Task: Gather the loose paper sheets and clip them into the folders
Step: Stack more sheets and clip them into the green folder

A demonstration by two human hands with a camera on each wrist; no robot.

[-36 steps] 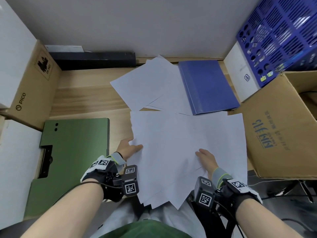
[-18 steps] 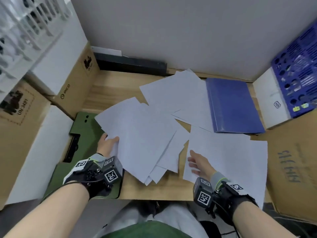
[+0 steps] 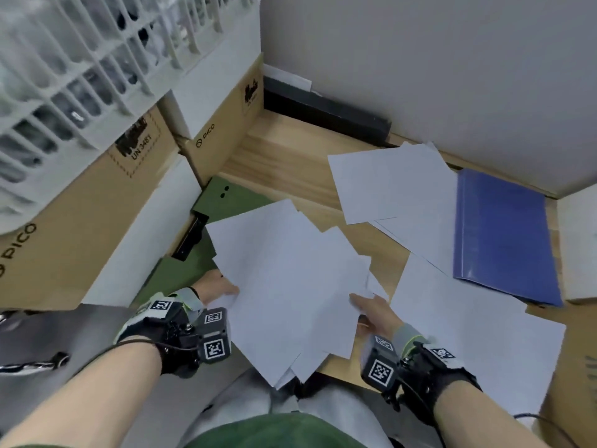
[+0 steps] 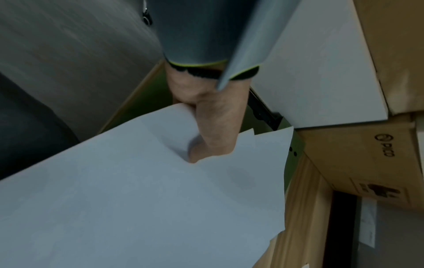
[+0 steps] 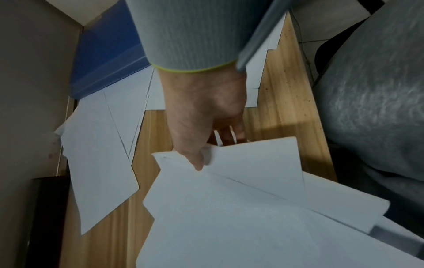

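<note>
A loose bundle of white paper sheets (image 3: 284, 286) hangs fanned out above the desk's front left. My left hand (image 3: 216, 287) pinches its left edge, thumb on top (image 4: 206, 137). My right hand (image 3: 371, 307) pinches the bundle's right edge (image 5: 199, 159), thumb over the sheets and fingers under them. The green folder (image 3: 232, 198) lies open under the bundle, its black clip (image 3: 190, 234) by the left boxes. A shut blue folder (image 3: 504, 237) lies at the back right. More sheets lie at the back middle (image 3: 387, 182) and front right (image 3: 468, 334).
Stacked cardboard and white boxes (image 3: 97, 202) with a white crate (image 3: 80, 59) on top wall in the left side. A black bar (image 3: 323, 114) runs along the grey back wall. A white box (image 3: 578, 247) and a cardboard box stand at the right.
The bundle went left over the green folder with my left hand. My right hand left the front-right sheets and now pinches the bundle's right edge. The view has swung left.
</note>
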